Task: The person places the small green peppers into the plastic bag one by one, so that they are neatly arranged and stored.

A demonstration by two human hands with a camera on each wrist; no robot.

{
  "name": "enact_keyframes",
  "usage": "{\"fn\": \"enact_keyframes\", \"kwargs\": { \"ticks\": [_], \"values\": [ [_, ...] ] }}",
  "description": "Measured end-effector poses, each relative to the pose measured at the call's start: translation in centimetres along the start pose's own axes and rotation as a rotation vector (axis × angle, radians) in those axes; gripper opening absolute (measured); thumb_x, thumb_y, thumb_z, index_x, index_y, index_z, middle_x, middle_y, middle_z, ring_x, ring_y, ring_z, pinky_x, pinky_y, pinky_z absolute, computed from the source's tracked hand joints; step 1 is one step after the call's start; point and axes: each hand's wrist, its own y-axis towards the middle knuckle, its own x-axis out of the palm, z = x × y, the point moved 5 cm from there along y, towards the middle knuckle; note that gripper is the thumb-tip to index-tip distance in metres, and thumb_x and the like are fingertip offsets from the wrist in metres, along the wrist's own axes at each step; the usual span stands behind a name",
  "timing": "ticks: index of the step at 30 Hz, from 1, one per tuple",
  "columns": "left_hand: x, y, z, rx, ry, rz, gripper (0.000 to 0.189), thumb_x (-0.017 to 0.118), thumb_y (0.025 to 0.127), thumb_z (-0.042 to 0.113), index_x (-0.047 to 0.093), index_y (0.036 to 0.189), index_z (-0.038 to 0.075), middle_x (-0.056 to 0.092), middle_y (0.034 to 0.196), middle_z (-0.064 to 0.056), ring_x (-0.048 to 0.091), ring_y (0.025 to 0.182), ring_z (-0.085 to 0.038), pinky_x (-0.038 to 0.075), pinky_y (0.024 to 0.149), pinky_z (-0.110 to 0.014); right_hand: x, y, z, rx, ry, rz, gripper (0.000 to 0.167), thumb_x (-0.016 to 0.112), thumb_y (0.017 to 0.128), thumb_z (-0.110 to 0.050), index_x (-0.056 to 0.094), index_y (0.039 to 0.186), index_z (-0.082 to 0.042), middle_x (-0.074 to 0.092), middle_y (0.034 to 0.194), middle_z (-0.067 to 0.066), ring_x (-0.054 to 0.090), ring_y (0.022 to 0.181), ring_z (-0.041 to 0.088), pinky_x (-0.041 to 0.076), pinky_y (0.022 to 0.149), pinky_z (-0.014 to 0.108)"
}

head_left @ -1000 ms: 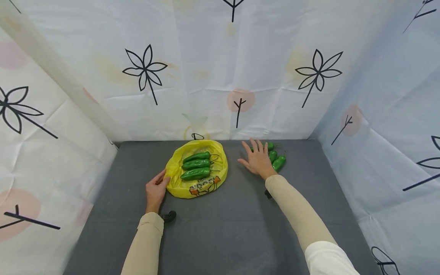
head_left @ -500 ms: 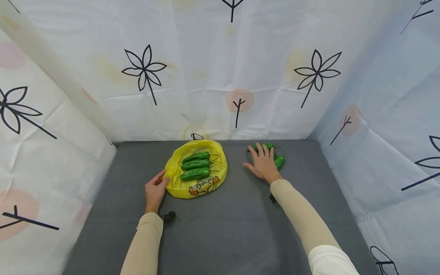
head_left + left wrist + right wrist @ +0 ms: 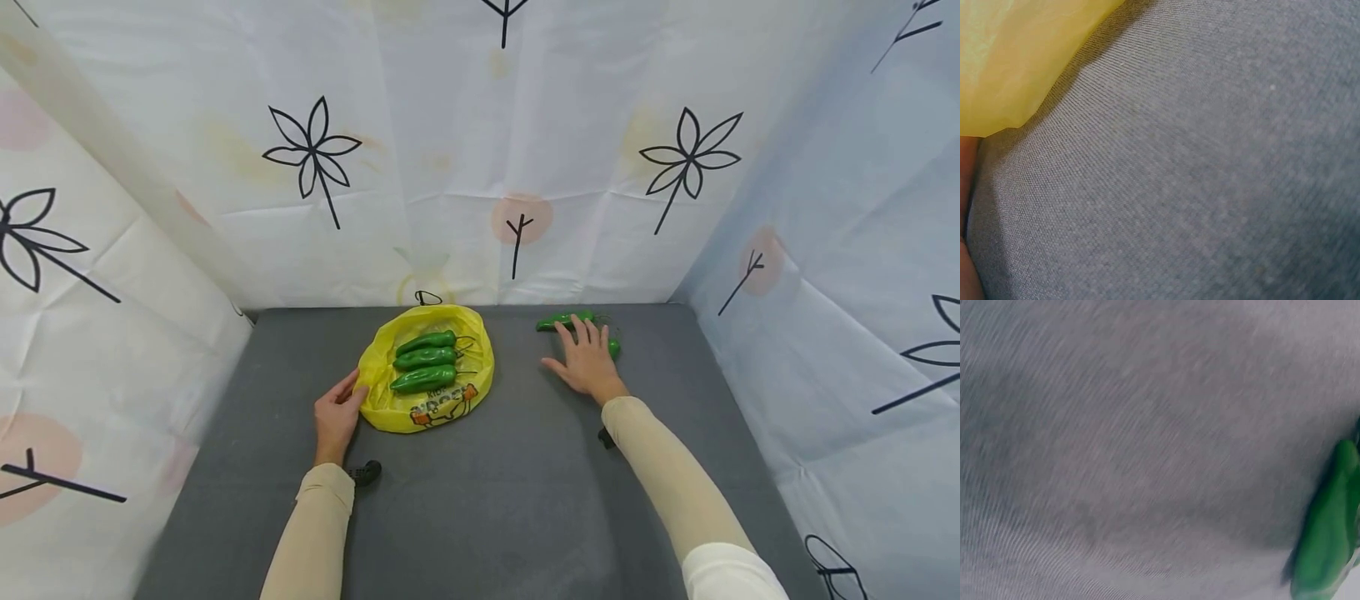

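Dark grey cloth covers the work surface, and white fabric walls with black plant outlines stand behind it and at both sides. Fingers of the right hand: spread and fairly straight, palm down, nothing gripped that I can see; whether the tips touch anything, I cannot tell. Under and beyond them lie loose peppers: a long, glossy green pepper at the far edge, and a nearer green pepper with only its end showing past the knuckles. Anything else beneath the palm is hidden.

Change over the last second: the right hand has shifted rightward and towards the person, baring most of the far pepper and covering more of the near one. My reading: the fingers are settling over the nearer peppers, with no hold taken yet.

Left hand: unchanged, thumb and fingers pinching the left rim of a round, crinkled yellow plastic bag. Three shiny green peppers lie side by side on it, undisturbed.
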Motion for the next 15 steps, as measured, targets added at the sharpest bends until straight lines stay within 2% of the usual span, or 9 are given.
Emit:
{"fn": "enact_keyframes", "kwargs": {
  "ticks": [5,10,15],
  "values": [
    [0.0,0.0,0.0,-0.001,0.002,-0.001,0.047,0.073,0.095,0.033,0.066,0.139,0.02,0.066,0.141,-0.008,0.062,0.124,-0.016,0.044,0.082,0.001,-0.3,-0.6,1.2,0.007,0.011,-0.012,0.082,0.05,0.101,-0.062,0.023,0.163,-0.016,0.012,0.169,0.022,0.014,0.155,0.049,0.006,0.123,0.071],
    [0.1,0.0,-0.1,0.006,0.002,0.0,0.047,0.073,0.095,0.033,0.066,0.139,0.019,0.066,0.141,-0.008,0.062,0.123,-0.015,0.045,0.083,0.0,-0.6,-1.4,2.3,0.01,0.066,-0.005,0.082,0.054,0.1,-0.057,0.024,0.163,-0.014,0.014,0.168,0.024,0.014,0.154,0.05,0.005,0.123,0.072],
    [0.1,0.0,-0.2,0.012,-0.001,0.011,0.046,0.074,0.094,0.032,0.067,0.138,0.019,0.067,0.14,-0.008,0.062,0.118,-0.01,0.045,0.082,0.0,-0.4,-2.1,3.6,0.024,0.102,-0.01,0.084,0.054,0.101,-0.058,0.02,0.164,-0.014,0.013,0.168,0.025,0.012,0.154,0.051,0.004,0.123,0.071]
  ]
}}
